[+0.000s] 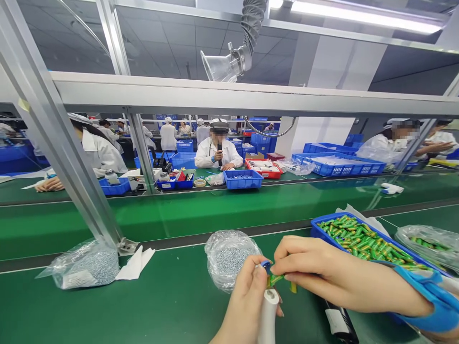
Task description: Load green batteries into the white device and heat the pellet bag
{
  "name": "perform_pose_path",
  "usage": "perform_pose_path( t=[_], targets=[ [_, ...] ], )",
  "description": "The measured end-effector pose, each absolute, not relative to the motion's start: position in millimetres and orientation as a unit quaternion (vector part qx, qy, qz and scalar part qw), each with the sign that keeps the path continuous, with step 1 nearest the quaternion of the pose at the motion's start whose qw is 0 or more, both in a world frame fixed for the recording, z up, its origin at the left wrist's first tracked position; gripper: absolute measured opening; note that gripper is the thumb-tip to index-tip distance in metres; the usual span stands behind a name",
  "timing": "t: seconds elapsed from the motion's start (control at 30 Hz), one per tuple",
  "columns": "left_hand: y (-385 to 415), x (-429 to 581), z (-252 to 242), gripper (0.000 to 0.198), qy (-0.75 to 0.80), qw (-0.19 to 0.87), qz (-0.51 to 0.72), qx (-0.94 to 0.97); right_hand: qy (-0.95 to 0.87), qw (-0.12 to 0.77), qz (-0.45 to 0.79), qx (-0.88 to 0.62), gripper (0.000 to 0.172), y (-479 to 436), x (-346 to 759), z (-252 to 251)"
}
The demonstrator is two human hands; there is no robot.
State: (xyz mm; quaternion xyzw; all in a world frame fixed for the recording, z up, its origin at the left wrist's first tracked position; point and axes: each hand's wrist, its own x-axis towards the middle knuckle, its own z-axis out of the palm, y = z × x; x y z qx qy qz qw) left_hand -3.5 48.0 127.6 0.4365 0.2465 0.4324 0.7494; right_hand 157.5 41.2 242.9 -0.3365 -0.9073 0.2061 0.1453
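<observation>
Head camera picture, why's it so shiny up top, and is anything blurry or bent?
In the head view, the lamp glows almost pure white; in the head view, pale reflections lie on the belt; in the head view, the left hand looks fairly sharp, a far worker softer; in the head view, the post slants, maybe from a wide lens.

Readable lettering: none. Three labels were noted, their print too small or blurred to make out: one white label (337, 321) on a black cylindrical object (349, 325); one pale label (77, 279) on the left-hand bag of grey pellets (98, 263); one white label (165, 186) on a small blue bin (173, 185).
</observation>
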Motion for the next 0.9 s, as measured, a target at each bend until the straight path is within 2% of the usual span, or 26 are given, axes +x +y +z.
perform_pose_path(
  t=[0.43,0.77,0.9],
  targets=[
    [50,-5,123,0.053,0.231,0.731,0.434,0.473,-0.916,0.119,0.179,-0.339,0.025,44,151,245],
    [54,-7,124,0.046,0.204,0.744,0.461,0.439,-0.913,0.163,0.202,-0.314,0.023,47,144,237],
    [52,-7,124,0.045,0.162,0.77,0.481,0.387,-0.903,0.222,0.186,-0.316,0.018,48,143,229]
  ],
)
